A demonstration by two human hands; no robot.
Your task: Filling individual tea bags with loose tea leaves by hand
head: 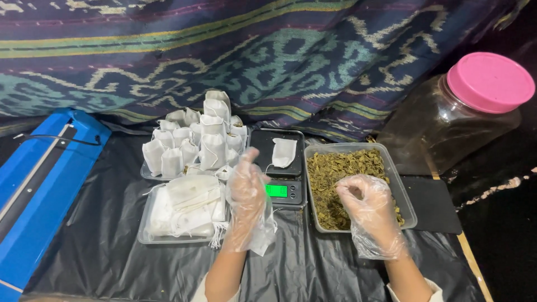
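The gloved right hand point(369, 210) pinched dried leaves point(335, 173) inside the tray point(407, 207), fingers bunched; the gloved left hand point(246, 193) stood upright with fingers loosely extended, empty, beside the scale point(279, 168).

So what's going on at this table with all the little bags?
A person in thin plastic gloves works over a black sheet. The right hand pinches dried leaves from a clear tray. The left hand is raised beside a small scale, which has one white bag lying on it. Filled bags stand in one tray behind, flat empty ones lie in another. A pink-lidded jar stands at right.
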